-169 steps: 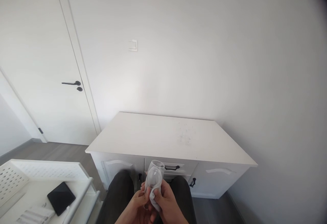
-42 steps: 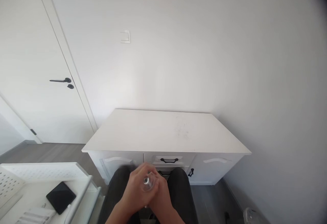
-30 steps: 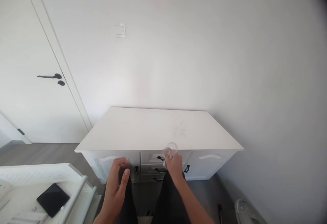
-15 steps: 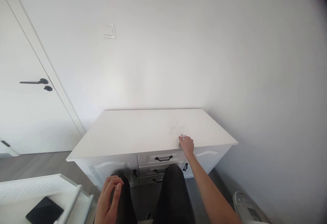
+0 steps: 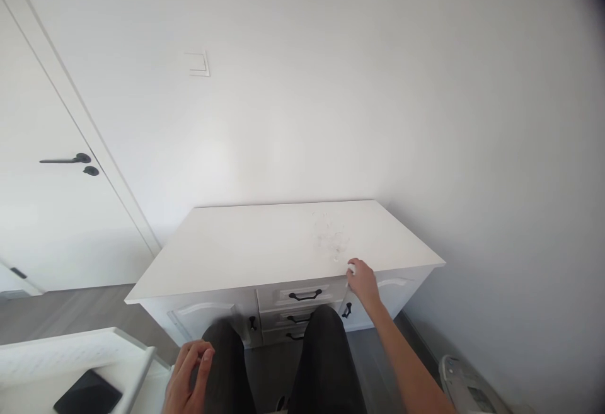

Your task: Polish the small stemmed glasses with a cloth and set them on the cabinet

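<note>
My right hand (image 5: 363,280) is closed on a small white object (image 5: 351,268), mostly hidden by the fingers, so its kind is unclear. It is at the front edge of the white cabinet's top (image 5: 246,244). Just beyond the fingers, faint grey smudges (image 5: 328,241) and thin marks spread over the surface. Low at the left, my left hand (image 5: 188,376) hovers by my left knee. Its fingers are loosely bent, with a gap between thumb and forefinger, and nothing shows in it.
Below the top are drawers with black handles (image 5: 305,295) and doors on both sides. A white piece of furniture (image 5: 113,345) with a dark flat object (image 5: 88,394) stands lower left. A grey-white device (image 5: 466,385) is lower right. A door (image 5: 42,212) is at left.
My right hand has moved right and slightly toward me, off the smudged area to the front edge. My left hand has shifted a little left and down.
</note>
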Demonstrator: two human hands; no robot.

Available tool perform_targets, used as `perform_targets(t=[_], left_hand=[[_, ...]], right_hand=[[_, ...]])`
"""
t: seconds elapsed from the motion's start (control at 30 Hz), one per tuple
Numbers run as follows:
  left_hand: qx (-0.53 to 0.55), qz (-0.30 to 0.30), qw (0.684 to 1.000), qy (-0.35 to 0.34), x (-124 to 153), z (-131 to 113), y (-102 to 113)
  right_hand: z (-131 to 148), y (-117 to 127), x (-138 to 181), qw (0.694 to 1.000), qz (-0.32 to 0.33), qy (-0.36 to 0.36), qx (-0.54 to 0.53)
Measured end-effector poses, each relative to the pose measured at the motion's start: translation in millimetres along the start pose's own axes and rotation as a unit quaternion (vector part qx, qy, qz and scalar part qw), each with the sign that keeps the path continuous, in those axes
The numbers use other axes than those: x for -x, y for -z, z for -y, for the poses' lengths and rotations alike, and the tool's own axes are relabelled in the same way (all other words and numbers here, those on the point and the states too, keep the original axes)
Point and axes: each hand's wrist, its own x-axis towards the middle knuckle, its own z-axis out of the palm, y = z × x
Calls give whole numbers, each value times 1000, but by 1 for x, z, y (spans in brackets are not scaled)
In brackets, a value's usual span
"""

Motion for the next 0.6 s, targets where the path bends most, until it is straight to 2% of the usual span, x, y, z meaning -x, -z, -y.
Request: perform_targets(t=[0.13, 0.27, 0.43, 0.6], left_hand=[[-20, 47, 998, -33, -6, -3, -13], [-47, 86, 989, -106, -36, -13, -42], [-92, 94, 977, -168, -111, -16, -90], [-136, 162, 957, -199, -193, -26, -152]], right_hand=[[-24, 14, -27, 998, -33, -17, 49], [-31, 10, -70, 994, -27, -41, 100], [-32, -2, -85, 989, -29, -47, 138], [-37, -6, -83, 987, -28, -40, 151]])
